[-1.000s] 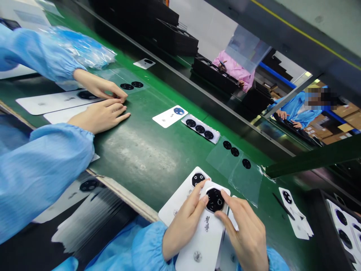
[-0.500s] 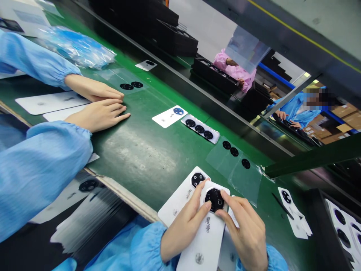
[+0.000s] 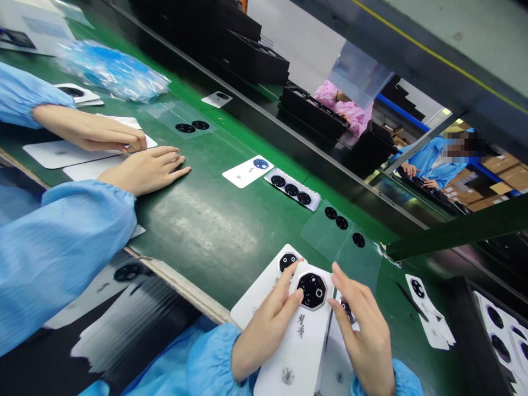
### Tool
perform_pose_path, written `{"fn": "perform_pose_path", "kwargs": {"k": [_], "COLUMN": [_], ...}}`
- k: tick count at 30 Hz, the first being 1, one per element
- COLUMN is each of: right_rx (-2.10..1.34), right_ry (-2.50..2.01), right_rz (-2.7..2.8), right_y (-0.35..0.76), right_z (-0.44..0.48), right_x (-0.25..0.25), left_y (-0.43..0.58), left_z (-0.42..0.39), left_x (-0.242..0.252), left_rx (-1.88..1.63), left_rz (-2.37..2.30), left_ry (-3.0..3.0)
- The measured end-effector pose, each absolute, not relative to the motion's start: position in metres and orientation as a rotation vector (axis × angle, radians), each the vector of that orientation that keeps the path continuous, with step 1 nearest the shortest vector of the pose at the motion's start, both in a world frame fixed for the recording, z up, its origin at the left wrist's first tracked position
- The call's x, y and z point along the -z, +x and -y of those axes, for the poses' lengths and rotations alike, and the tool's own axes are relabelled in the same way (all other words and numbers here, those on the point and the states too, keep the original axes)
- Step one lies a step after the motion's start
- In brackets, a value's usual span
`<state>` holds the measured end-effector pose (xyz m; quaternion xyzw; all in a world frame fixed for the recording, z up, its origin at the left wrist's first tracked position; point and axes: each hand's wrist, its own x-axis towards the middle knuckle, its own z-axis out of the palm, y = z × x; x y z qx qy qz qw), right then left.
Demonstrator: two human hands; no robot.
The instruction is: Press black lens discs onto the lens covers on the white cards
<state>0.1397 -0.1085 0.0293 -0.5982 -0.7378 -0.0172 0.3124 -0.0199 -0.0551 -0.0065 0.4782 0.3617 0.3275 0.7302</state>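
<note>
Noted white panel (image 3: 307, 352) held at the worn front edge (image 3: 185, 289) of the green table (image 3: 198, 220), overlapping a second white panel (image 3: 256, 291). Recorded dark vertical lettering, small grey round mark below, and black lens disc (image 3: 312, 290) within silvery angular rim. Gripped on left side by left hand (image 3: 268, 324), with thumb at disc's margin. Observed right hand (image 3: 365, 330) with thumb and forefinger parted beside right edge; cannot tell if touching. Found most room leftward, up to a co-worker's hand (image 3: 144, 170); tighter rightward, with clear film (image 3: 322, 231) beyond and black tray (image 3: 462, 308) farther right.
</note>
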Motion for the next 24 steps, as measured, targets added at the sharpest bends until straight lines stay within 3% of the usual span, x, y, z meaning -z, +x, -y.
{"fn": "perform_pose_path", "kwargs": {"k": [3, 8, 10, 24], "right_rx": [-0.169, -0.961, -1.131, -1.113], "right_ry": [-1.697, -1.731, -1.673, -1.65], "right_rz": [1.661, 1.234, 1.131, 0.994], "right_y": [0.143, 0.144, 0.142, 0.134], "right_z": [0.107, 0.097, 0.093, 0.097], "right_x": [-0.03, -0.036, -0.04, -0.052], "left_y": [-0.02, -0.021, -0.021, -0.017], "left_z": [0.055, 0.054, 0.053, 0.054], "left_x": [0.005, 0.007, 0.008, -0.006], "left_rx": [-0.719, -0.696, -0.672, -0.565], "left_rz": [-0.778, -0.767, -0.756, -0.621], "left_ry": [0.985, 0.898, 0.859, 0.75]}}
